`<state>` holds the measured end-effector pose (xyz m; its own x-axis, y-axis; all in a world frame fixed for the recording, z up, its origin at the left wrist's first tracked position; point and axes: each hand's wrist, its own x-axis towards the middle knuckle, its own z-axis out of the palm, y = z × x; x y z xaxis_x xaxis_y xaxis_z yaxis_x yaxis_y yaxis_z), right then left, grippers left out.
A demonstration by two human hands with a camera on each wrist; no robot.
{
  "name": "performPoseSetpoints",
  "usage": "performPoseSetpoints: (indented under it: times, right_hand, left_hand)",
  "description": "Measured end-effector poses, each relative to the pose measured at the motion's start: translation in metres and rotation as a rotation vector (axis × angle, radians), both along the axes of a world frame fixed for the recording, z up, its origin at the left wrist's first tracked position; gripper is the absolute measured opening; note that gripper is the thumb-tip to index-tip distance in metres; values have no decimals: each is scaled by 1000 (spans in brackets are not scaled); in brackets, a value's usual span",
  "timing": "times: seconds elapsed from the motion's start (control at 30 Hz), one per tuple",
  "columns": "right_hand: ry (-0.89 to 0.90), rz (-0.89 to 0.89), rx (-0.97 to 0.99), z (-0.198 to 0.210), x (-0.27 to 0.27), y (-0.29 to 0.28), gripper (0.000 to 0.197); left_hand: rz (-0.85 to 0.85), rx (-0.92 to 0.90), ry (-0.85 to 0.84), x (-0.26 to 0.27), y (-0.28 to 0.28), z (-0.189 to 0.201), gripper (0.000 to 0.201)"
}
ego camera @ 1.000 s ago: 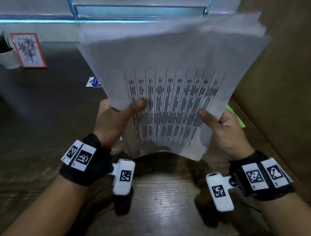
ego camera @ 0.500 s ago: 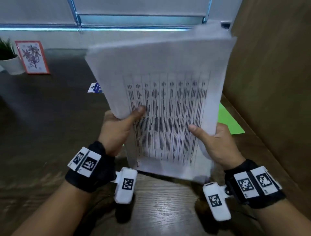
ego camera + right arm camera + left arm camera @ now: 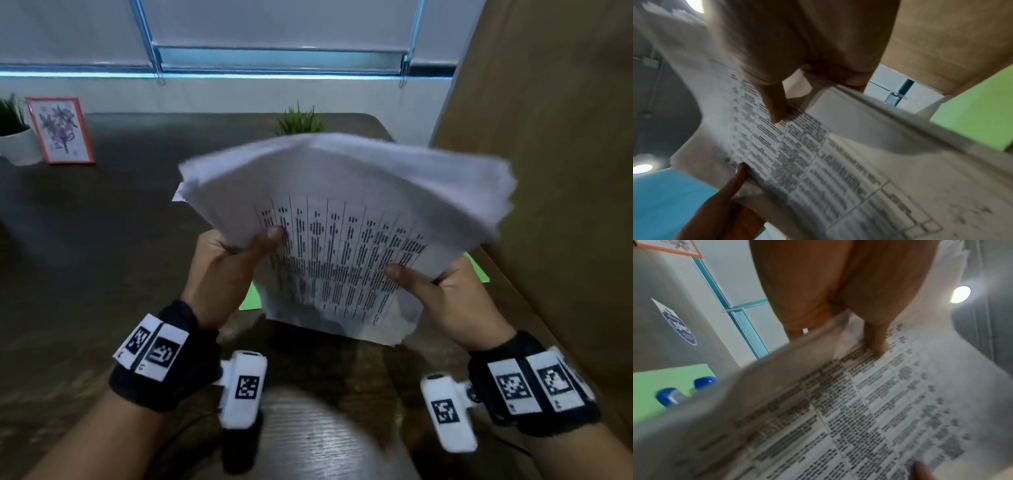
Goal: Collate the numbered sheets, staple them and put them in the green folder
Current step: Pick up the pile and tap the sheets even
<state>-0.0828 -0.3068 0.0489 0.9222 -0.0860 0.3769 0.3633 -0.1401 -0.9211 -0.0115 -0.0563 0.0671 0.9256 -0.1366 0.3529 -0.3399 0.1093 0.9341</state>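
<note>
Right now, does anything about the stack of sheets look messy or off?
Yes. The stack of sheets, held in the left hand and right hand, is not squared: its top edges fan out in ragged steps, the paper bows, and the bottom edge is uneven. The green folder lies on the table behind it.

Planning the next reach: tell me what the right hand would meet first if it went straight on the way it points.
The right hand, holding the stack of sheets, points forward and slightly left. Beyond the paper, probably the green folder on the desk; depth is unclear.
</note>
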Motion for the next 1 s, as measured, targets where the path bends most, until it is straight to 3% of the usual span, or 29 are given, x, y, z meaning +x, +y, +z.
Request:
performPoseSetpoints:
  times: [0.1, 0.17, 0.2, 0.27, 0.3, 0.37, 0.43, 0.5, 0.6, 0.67, 0.77, 0.83, 0.9, 0.97, 1.0]
  right_hand:
    - [13, -26, -69, 2, -1, 4, 20]
    - [54, -23, -47, 5, -1, 6, 22]
    - [41, -28, -8, 9, -1, 3, 31]
    - [-71, -113, 17, 21, -5, -6, 71]
    - [-146, -184, -32, 28, -10, -11, 91]
    - [-278, -304, -227, 44, -20, -18, 112]
    - [-359, -343, -504, 52, -29, -13, 113]
    - [-363, -272, -695, 45, -29, -4, 95]
    - [-291, -146, -773, 22, -21, 3, 49]
    - [-231, -72, -654, 14, -16, 4, 41]
    - [-197, -79, -428, 11, -11, -2, 31]
    - [-167, -152, -284, 12, -5, -16, 28]
    - [-118, -202, -135, 12, 0, -33, 21]
    - [-81, -186, 10, 11, 4, -46, 15]
    - [-73, -168, 84, 10, 5, -49, 14]
  left_hand:
    - [38, 13, -60, -2, -2, 4, 10]
    - [153, 99, -139, -3, -1, 6, 17]
    - [239, 152, -217, -3, 2, 7, 21]
    - [330, 310, -516, -3, 11, 16, 11]
    - [336, 385, -656, -3, 18, 21, 9]
    - [337, 502, -784, -1, 26, 25, 18]
    - [292, 629, -823, 6, 27, 21, 19]
    - [279, 785, -838, 4, 18, 9, 25]
    - [134, 903, -824, -7, 0, -4, 39]
    - [96, 920, -792, -8, -6, -9, 35]
    - [299, 948, -709, 11, 5, -13, 31]
    - [485, 971, -566, 30, 27, -16, 47]
    - [526, 783, -275, 42, 48, -17, 82]
    - [268, 381, 5, 44, 54, -14, 107]
    - [105, 220, 74, 44, 52, -15, 99]
